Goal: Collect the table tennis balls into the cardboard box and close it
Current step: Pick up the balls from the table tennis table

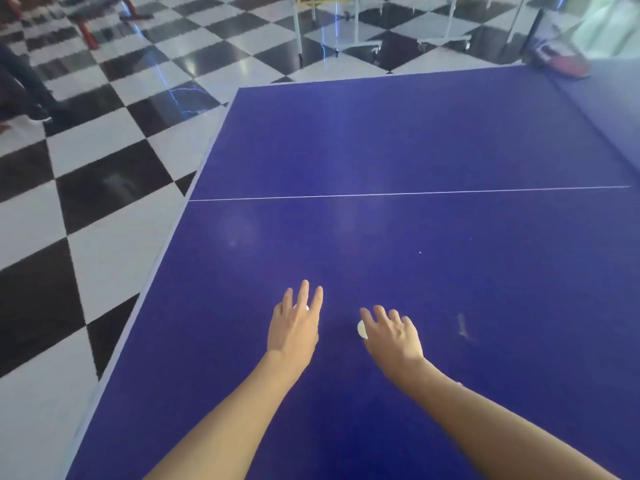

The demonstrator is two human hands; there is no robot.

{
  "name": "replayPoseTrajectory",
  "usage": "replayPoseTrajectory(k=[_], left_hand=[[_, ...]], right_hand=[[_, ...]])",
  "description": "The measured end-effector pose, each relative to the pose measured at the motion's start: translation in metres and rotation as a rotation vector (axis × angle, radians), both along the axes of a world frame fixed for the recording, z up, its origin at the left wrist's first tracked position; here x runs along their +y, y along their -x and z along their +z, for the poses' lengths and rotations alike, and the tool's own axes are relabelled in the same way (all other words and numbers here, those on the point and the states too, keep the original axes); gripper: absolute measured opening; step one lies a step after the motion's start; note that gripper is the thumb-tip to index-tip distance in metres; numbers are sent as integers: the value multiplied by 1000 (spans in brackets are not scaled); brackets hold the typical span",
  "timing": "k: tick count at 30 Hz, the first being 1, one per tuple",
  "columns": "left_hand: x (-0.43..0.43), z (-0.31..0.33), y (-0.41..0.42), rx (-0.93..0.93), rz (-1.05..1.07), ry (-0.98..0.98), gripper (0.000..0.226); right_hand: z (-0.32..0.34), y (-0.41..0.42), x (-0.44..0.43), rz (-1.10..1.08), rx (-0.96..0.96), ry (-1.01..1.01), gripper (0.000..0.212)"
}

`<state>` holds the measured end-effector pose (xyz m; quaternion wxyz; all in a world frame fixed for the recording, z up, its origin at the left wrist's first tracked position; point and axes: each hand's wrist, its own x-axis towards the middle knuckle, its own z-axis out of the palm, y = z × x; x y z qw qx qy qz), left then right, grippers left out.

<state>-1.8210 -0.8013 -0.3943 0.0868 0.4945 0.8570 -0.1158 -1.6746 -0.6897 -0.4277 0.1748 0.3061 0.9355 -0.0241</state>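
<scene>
Left hand [294, 323] lies palm down over the table [398, 140], fingers straight and slightly spread. A white left ball [306, 308] shows only as a sliver between those fingers, so contact cannot be confirmed. Right hand [393, 336] is just beside it, apart from it, with fingers curled over a white right ball [362, 329] that peeks out on the thumb side. Both balls sit on the near half of the blue table, on the near side of the thin white line [408, 193].

A blurred red paddle [571, 67] lies at the far right corner. Black-and-white checkered floor [104, 140] runs along the left. White metal legs [298, 29] stand beyond the far edge, and a person's dark legs [24, 88] show at the left edge.
</scene>
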Motion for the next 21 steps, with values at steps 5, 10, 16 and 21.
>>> replayPoseTrajectory(k=[5,10,16,21], left_hand=[[12,-22,24,5,-66,148,97],[21,-40,37,-43,-83,214,90],[16,-54,41,-76,-73,223,48],[12,-50,40,-50,-52,143,43]], right_hand=[[-17,10,-9,-72,-5,21,46],[-29,11,-8,-116,-12,55,47],[-39,9,-3,-124,-5,97,55],[-29,5,-1,-91,10,81,55]])
